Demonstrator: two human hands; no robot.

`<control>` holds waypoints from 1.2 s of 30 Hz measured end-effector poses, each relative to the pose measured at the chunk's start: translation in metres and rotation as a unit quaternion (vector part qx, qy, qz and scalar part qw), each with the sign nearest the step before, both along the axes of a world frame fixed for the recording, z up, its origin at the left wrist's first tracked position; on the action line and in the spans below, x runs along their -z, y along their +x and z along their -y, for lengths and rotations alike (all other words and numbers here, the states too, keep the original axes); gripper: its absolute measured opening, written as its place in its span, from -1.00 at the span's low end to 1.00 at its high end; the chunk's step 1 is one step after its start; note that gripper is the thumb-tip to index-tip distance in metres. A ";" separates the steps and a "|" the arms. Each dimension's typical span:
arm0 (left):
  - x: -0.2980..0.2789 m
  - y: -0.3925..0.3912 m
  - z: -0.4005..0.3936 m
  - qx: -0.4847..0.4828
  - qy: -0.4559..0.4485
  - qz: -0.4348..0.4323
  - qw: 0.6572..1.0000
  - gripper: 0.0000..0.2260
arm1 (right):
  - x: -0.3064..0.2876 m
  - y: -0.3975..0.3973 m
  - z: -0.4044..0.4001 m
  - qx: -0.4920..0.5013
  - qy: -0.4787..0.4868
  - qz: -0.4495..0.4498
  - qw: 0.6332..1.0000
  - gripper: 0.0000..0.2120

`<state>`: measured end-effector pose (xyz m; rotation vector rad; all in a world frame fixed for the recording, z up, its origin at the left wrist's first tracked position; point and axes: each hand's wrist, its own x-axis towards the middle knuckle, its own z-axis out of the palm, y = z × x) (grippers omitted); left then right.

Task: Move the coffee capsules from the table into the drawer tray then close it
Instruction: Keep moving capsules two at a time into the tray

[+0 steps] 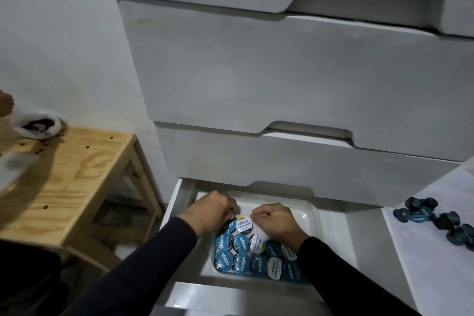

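While most of the coffee capsules (252, 255) lie foil-up in rows at the near end of the clear tray (311, 215), both hands hang curled over its middle. The left hand (214, 213) has its fingers bent down onto the blue-lidded capsule (230, 226) at the far-left corner of the rows, though whether it actually pinches it cannot be told. The right hand (275, 218) is balled in a loose fist just above the right-hand capsules, with nothing visible in it; a white-lidded capsule (244, 224) shows between the two hands. The tray sits inside the open bottom drawer (354, 228) of a white drawer unit (282, 72). More dark blue capsules (436, 220) lie scattered on the white desk (441, 264) to the right, well apart from either hand. A wooden stool (77, 174) stands to the left.
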<state>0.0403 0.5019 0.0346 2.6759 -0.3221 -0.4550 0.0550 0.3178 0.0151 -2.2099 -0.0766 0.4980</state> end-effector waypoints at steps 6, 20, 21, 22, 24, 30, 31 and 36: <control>-0.010 -0.034 0.020 -0.111 0.019 0.064 0.992 -0.70 | -0.004 -0.016 -0.001 -0.087 -0.148 0.155 0.973 -0.64; -0.034 -0.101 0.099 -0.226 0.010 0.179 0.957 -0.67 | -0.042 -0.072 0.046 -0.081 -0.226 0.390 0.889 -0.71; -0.038 -0.103 0.111 -0.219 0.014 0.173 0.960 -0.64 | -0.046 -0.073 0.056 -0.080 -0.236 0.381 0.890 -0.71; -0.042 -0.104 0.123 -0.210 0.019 0.164 0.964 -0.60 | -0.051 -0.074 0.067 -0.084 -0.241 0.353 0.900 -0.69; -0.049 -0.103 0.154 -0.209 0.019 0.165 0.964 -0.54 | -0.052 -0.075 0.098 -0.087 -0.236 0.322 0.913 -0.61; -0.048 -0.095 0.276 -0.177 -0.023 0.210 0.961 -0.64 | -0.056 -0.077 0.220 -0.029 -0.261 0.331 0.907 -0.66; -0.047 -0.095 0.298 -0.165 -0.036 0.218 0.961 -0.65 | -0.056 -0.077 0.242 -0.020 -0.260 0.335 0.906 -0.65; -0.039 -0.092 0.396 -0.115 -0.088 0.207 0.967 -0.60 | -0.041 -0.081 0.342 0.020 -0.266 0.357 0.895 -0.66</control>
